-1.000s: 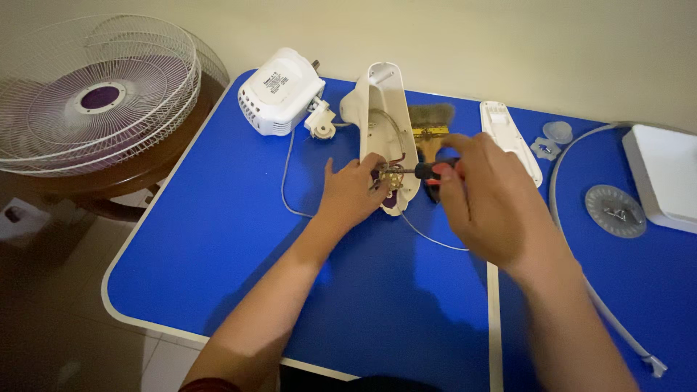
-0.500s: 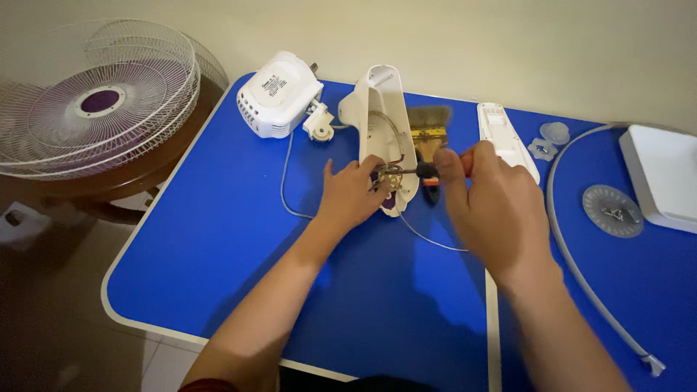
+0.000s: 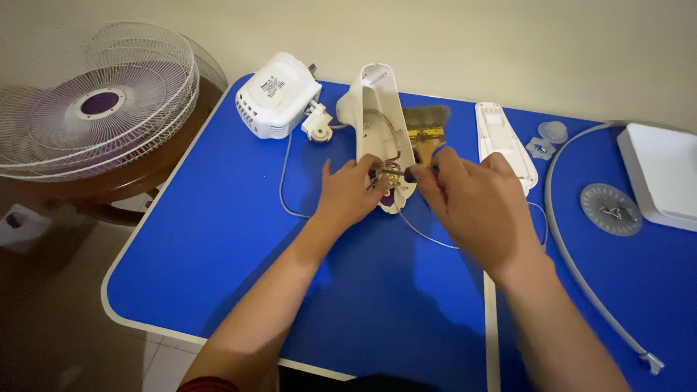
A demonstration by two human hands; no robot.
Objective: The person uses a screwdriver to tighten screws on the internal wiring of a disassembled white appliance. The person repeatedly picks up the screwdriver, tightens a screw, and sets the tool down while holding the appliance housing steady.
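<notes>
We see an open white plastic housing [image 3: 379, 131] lying lengthwise near the far middle of the blue table [image 3: 218, 239], its hollow side up, with thin wires and a small brass-coloured part at its near end. Our left hand [image 3: 350, 194] rests on the table against that near end, fingers curled together and touching the brass part. Our right hand [image 3: 475, 203] is closed around a small tool with a dark tip, most of it hidden in the fist, and the tip meets the brass part just beside the left fingers. Just behind the right hand a paintbrush [image 3: 425, 125] with a yellow ferrule lies beside the housing. To the right of it sits a narrow white cover plate [image 3: 502, 141], then two small clear plastic knobs [image 3: 548, 138]. A thin grey wire [image 3: 287, 192] loops from the housing toward a white motor unit [image 3: 277, 101] at the far left corner. Off the table to the left stands a wire fan guard [image 3: 94, 101]. On the right lie a curved grey ring [image 3: 573, 254], a round grey disc [image 3: 611, 209] and a white box [image 3: 664, 174].
</notes>
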